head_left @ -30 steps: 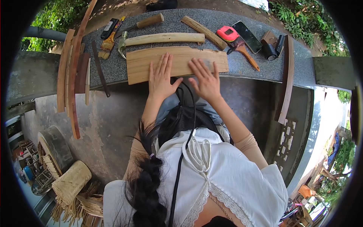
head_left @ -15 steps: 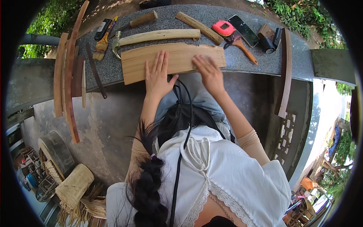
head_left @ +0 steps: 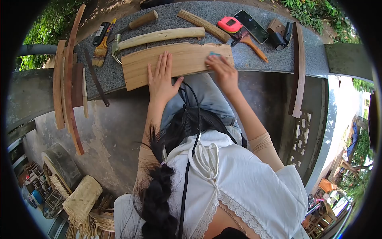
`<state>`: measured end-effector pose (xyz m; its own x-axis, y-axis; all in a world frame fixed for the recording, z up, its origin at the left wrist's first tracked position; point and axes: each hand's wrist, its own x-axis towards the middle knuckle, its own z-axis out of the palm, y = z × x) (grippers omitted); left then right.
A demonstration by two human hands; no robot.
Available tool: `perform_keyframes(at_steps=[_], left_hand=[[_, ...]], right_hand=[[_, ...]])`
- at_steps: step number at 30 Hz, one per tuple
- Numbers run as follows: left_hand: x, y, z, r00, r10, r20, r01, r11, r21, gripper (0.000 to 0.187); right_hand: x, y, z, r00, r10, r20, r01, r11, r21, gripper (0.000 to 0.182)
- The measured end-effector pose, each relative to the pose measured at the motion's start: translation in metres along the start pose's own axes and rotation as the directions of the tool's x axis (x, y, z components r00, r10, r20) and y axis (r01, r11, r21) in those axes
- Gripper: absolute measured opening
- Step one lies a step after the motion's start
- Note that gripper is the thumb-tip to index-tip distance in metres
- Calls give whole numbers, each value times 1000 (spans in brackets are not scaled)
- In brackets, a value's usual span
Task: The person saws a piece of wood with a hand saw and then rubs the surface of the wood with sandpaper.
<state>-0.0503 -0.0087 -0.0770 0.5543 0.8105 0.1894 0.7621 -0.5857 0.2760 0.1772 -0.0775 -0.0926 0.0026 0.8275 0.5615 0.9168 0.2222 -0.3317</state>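
Note:
A flat wooden board [head_left: 187, 57] lies along the front edge of the grey stone table [head_left: 254, 59]. My left hand [head_left: 162, 77] rests flat on its left half, fingers stretched out and thumb apart. Over the board's right end, my right hand [head_left: 223, 71] has its fingers bent around a small blue-green piece [head_left: 215, 53], which pokes out above the fingertips. What that piece is cannot be made out. Behind the board lie a hammer with a pale wooden handle [head_left: 163, 36] and its metal head [head_left: 116, 48].
Behind are a wooden-handled tool [head_left: 143, 20], a wood stick [head_left: 203, 25], a red tape measure [head_left: 229, 24], a phone [head_left: 251, 26], a brush [head_left: 254, 48] and a black device [head_left: 280, 42]. Wood strips [head_left: 68, 87] overhang at left, another [head_left: 298, 71] at right. A paintbrush [head_left: 101, 51] lies left.
My right hand has closed its fingers more, and the blue-green piece now shows at its fingertips. The table and its objects have shifted slightly left in view.

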Motion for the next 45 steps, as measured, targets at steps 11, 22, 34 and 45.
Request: perform_keyframes(at_steps=[11, 22, 34, 45], left_hand=[[1, 1, -3, 999, -10, 40, 9, 999, 32, 90], [1, 2, -3, 999, 27, 24, -29, 997, 68, 89], [2, 0, 6, 995, 100, -31, -94, 986, 140, 86], [1, -1, 5, 996, 85, -15, -82, 983, 162, 85]], right_hand=[[6, -52, 27, 992, -127, -1, 125, 976, 181, 22], [2, -57, 33, 995, 20, -96, -5, 988, 155, 22], [-8, -34, 30, 988, 25, -153, -13, 997, 77, 23], [-13, 4, 3, 997, 33, -71, -32, 999, 22, 23]])
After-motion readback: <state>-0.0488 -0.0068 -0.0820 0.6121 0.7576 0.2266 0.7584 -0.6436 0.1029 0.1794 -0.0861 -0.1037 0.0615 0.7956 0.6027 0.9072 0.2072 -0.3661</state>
